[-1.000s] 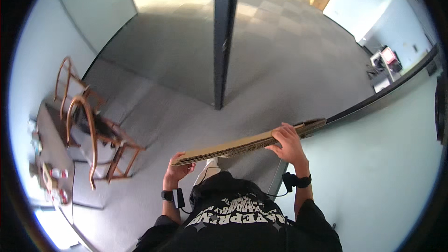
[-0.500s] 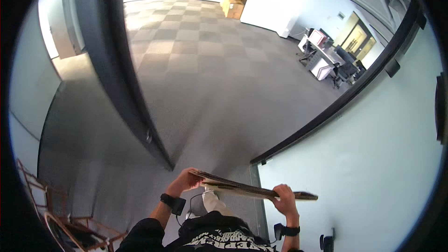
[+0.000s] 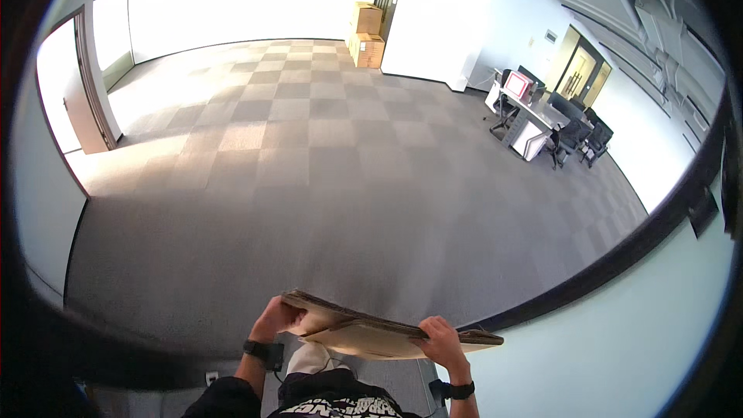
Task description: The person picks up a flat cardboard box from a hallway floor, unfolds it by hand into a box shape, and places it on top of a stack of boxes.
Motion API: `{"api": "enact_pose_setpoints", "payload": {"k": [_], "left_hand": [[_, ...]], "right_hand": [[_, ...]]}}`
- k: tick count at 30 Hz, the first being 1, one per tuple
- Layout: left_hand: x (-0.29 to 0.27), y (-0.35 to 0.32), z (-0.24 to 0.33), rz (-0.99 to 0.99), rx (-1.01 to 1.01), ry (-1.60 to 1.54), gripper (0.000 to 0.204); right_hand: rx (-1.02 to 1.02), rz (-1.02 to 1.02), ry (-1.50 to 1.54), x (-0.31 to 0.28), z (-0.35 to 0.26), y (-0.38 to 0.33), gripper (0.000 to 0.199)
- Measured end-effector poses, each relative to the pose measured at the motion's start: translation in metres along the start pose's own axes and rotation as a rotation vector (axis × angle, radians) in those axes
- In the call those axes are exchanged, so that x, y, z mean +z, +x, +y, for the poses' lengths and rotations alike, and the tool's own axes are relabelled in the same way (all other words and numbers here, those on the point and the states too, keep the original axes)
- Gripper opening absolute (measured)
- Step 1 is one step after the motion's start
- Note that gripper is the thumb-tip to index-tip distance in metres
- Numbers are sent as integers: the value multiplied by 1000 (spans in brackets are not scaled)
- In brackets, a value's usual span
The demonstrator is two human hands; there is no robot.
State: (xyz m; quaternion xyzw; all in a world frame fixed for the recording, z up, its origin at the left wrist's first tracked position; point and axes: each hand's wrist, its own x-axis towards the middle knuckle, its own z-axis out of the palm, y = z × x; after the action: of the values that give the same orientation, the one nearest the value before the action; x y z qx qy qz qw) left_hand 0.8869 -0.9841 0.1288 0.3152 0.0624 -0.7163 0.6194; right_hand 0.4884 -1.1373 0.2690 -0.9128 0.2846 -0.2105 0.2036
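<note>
A flattened cardboard box is held out in front of my body, its folded layers showing along the upper edge. My left hand grips its left end, fingers curled round the edge. Toward the right end, my right hand is closed over the top edge, knuckles up. The cardboard slopes slightly down to the right. Both wrists wear black bands with small dark boxes, and a thin cable hangs by the left one. Below the cardboard a light trouser leg shows.
A dark door frame with a frosted glass panel curves along the right. Grey checkered carpet stretches ahead. Two stacked cardboard boxes stand at the far wall. Desks and office chairs stand far right; an open door is at left.
I have moved forward through the doorway with the cardboard; the left door post has slid out to the lower left. More of the room shows, and the cardboard's broad face is more visible.
</note>
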Motion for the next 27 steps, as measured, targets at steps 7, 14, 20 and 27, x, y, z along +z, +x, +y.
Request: {"api": "enact_pose_setpoints", "payload": {"k": [7, 14, 20, 27], "left_hand": [[-22, 97, 145, 92, 128, 10, 34], [-1, 191, 292, 180, 219, -77, 27], [25, 282, 418, 112, 304, 40, 25], [42, 371, 557, 219, 275, -85, 30]], "right_hand": [[-107, -142, -39, 56, 55, 213, 32], [-146, -87, -99, 97, 99, 396, 31], [-91, -15, -150, 131, 140, 536, 30], [-199, 97, -70, 170, 200, 723, 30]]}}
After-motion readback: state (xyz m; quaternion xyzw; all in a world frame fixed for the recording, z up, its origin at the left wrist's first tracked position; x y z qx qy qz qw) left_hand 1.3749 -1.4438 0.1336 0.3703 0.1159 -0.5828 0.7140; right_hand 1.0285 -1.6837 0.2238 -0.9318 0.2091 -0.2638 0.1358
